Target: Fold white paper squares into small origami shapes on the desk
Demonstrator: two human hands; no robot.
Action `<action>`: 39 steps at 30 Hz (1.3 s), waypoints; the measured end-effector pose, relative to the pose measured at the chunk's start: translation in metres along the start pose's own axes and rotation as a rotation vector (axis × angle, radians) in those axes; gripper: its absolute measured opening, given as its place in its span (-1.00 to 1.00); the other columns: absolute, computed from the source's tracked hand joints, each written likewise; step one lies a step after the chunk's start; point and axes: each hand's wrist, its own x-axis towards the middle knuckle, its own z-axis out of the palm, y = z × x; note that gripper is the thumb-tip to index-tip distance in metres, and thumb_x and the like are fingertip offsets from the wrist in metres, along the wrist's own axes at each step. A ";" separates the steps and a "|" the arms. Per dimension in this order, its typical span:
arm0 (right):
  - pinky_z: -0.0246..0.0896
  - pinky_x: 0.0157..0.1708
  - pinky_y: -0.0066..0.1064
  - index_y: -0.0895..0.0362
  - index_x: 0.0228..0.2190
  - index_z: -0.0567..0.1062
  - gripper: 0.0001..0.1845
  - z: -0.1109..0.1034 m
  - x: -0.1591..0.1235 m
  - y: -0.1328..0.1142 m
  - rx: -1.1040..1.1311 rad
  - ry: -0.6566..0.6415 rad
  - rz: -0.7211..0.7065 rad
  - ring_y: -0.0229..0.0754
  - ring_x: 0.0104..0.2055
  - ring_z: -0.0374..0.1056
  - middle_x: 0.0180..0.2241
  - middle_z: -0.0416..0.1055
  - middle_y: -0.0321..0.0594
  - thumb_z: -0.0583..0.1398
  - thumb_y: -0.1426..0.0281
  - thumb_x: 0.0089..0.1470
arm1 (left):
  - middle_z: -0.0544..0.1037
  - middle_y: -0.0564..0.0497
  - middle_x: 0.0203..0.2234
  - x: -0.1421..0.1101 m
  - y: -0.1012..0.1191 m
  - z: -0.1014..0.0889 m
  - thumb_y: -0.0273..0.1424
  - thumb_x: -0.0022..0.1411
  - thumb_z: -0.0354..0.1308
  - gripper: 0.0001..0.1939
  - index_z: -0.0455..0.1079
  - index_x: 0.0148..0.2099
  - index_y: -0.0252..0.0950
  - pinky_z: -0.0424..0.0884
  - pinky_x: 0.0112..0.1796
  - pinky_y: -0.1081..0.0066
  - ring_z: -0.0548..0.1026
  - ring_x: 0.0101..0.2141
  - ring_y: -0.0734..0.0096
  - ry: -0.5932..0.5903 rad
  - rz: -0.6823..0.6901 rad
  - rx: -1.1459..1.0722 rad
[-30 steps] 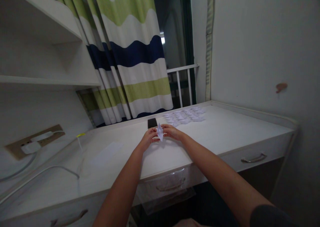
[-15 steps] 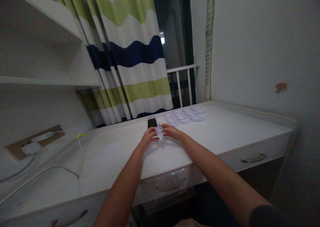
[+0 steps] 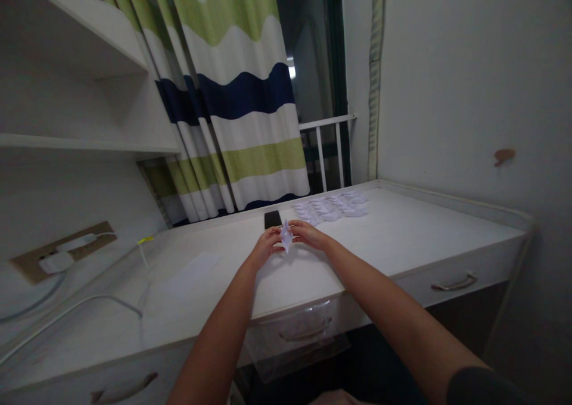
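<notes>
Just above the white desk (image 3: 344, 262), both hands hold one small piece of folded white paper (image 3: 286, 236), upright and pointed at top and bottom. My left hand (image 3: 268, 244) grips its left side with the fingers curled. From the right, my right hand (image 3: 307, 234) pinches the other side. A dark, flat rectangular object, like a phone (image 3: 272, 219), lies just behind my left hand. Beyond my right hand, several folded white paper pieces (image 3: 330, 207) are laid close together in rows.
White paper sheets (image 3: 192, 272) lie on the desk to the left, near a grey cable (image 3: 107, 298). Plugs fill a wall socket (image 3: 58, 262). A striped curtain (image 3: 254, 125) hangs behind the desk. A clear plastic bag (image 3: 290, 333) hangs over the middle drawer.
Both hands stay in place around the folded paper. Its visible outline has turned very slightly; nothing else on the desk has moved.
</notes>
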 end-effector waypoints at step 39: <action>0.20 -0.52 -0.53 0.14 -0.47 0.31 -0.89 -0.007 0.004 0.001 -0.029 0.216 0.018 -0.32 -0.53 0.36 -0.60 0.37 -0.31 0.13 0.36 -0.03 | 0.44 0.03 -0.45 0.006 -0.006 -0.010 -0.36 -0.09 0.19 -0.72 0.27 -0.27 -0.27 0.33 -0.46 0.49 0.42 -0.50 0.52 0.144 -0.087 -0.021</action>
